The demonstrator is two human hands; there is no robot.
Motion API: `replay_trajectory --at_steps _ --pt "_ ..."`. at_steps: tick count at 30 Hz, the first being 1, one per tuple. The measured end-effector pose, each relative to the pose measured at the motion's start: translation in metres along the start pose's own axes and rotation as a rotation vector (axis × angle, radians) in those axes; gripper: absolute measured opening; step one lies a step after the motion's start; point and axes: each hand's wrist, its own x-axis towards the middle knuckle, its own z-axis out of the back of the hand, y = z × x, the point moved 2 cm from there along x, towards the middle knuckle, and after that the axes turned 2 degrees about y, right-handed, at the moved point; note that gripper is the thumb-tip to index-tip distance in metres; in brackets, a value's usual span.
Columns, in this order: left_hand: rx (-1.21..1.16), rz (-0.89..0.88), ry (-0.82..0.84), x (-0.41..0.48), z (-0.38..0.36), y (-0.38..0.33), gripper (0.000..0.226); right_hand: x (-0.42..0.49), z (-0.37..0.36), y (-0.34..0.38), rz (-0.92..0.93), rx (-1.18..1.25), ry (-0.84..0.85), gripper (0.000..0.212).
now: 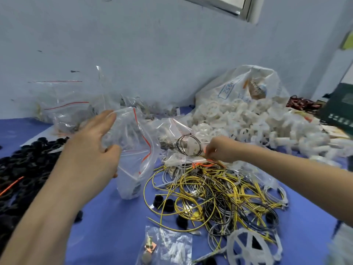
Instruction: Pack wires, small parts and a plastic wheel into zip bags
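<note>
My left hand (pixel 93 148) holds a clear zip bag (pixel 133 150) with a red seal line, thumb and fingers spreading its mouth; some small parts lie at its bottom. My right hand (pixel 219 150) pinches a coiled black wire (pixel 189 145) just right of the bag's mouth, above a tangled heap of yellow, white and black wires (pixel 214 194) on the blue table. A white plastic wheel (pixel 252 247) lies at the front edge. A small filled zip bag (pixel 168 245) lies in front of the heap.
A pile of black ring parts (pixel 24 169) covers the left. White plastic wheels (pixel 257 119) spill from a big white sack (pixel 246 83) at the back right. More zip bags (pixel 65 104) lean on the wall. A green box (pixel 340 109) is at the right.
</note>
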Motion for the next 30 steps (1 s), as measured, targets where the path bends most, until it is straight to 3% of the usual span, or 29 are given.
replay_trajectory --at_steps 5,12,18,25,30 --pt "-0.006 0.016 0.027 -0.002 -0.001 0.003 0.069 0.018 -0.023 -0.018 -0.078 0.013 -0.198 0.031" --pt "-0.007 0.019 0.058 -0.004 -0.001 0.003 0.069 0.039 -0.041 -0.016 -0.109 -0.279 -0.067 0.022" --pt "-0.022 -0.008 0.049 -0.005 0.001 0.002 0.068 0.046 -0.04 -0.019 -0.137 -0.259 0.037 0.024" --pt "-0.066 0.043 0.054 -0.004 0.0 0.004 0.067 0.03 -0.019 -0.027 -0.063 0.156 0.19 0.007" --pt "-0.062 0.049 0.076 -0.005 -0.001 0.003 0.068 0.018 -0.008 -0.026 -0.078 0.335 0.191 0.02"
